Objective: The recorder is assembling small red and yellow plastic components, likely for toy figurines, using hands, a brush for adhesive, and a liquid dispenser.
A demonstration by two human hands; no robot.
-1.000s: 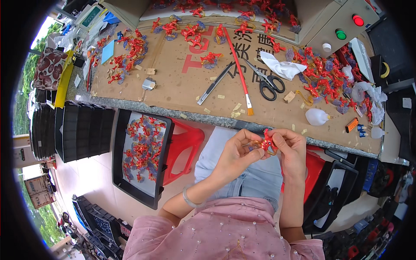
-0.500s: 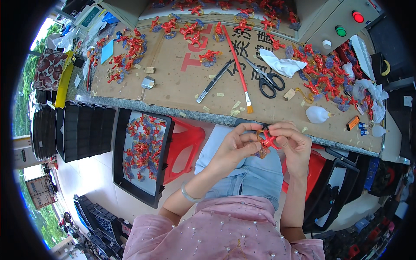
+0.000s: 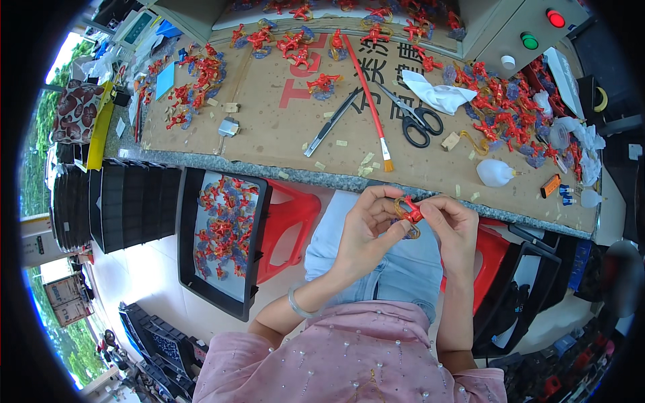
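Between both hands, just off the table's front edge, is a small red plastic figurine (image 3: pixel 411 212) with translucent amber, ring-like parts. My left hand (image 3: pixel 371 227) pinches it from the left, thumb and fingers closed on the amber side. From the other side my right hand (image 3: pixel 454 226) grips the red part between thumb and index finger. The fingertips hide some of the figurine. On the table beyond lie a red-handled brush (image 3: pixel 366 87), a utility knife (image 3: pixel 332 123) and black-handled scissors (image 3: pixel 418 125).
Red figurines with purple and amber parts are heaped on the right (image 3: pixel 504 114) and left (image 3: pixel 195 77) of the cardboard-covered table. A white squeeze bottle (image 3: pixel 496 172) lies near the right front. A black tray (image 3: pixel 252 269) of figurines rests beside a red stool (image 3: pixel 285 228).
The figurine has turned a little in my fingers, and both hands have shifted slightly. My right thumb has moved up along the red part. The view has tilted slightly.
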